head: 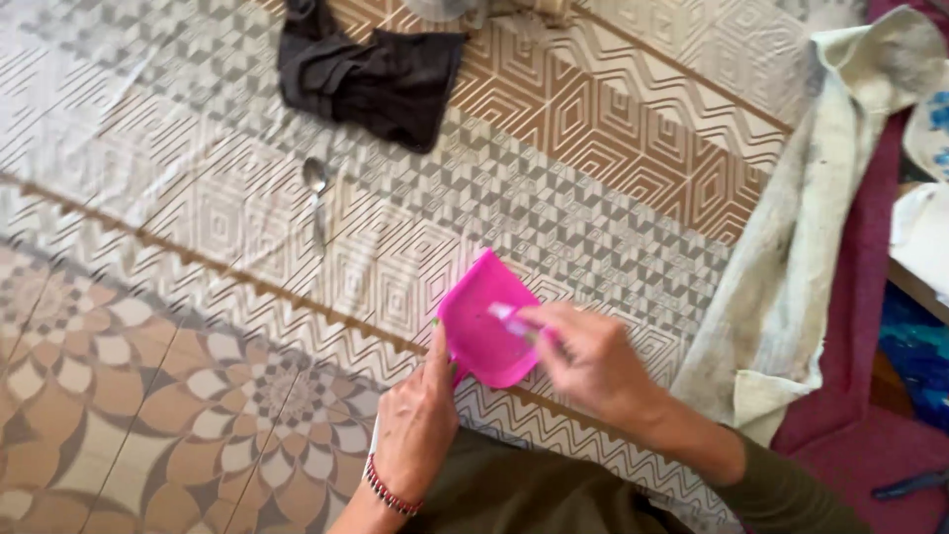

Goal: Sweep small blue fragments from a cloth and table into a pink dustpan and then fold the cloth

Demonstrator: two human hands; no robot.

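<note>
My left hand (pixel 420 420) grips the near edge of a bright pink plastic lid (pixel 484 318), holding it tilted above a patterned cloth. My right hand (pixel 591 358) is closed on a small pale pink object (pixel 511 318) that is blurred, and presses it against the lid's inner face. A beaded bracelet (pixel 391 491) circles my left wrist.
A metal spoon (pixel 316 193) lies on the patterned plastic-covered cloth (pixel 613 138) to the upper left. A dark crumpled cloth (pixel 371 74) sits at the top. A dirty white cloth (pixel 791 247) lies along the right, beside a maroon surface (pixel 855 326).
</note>
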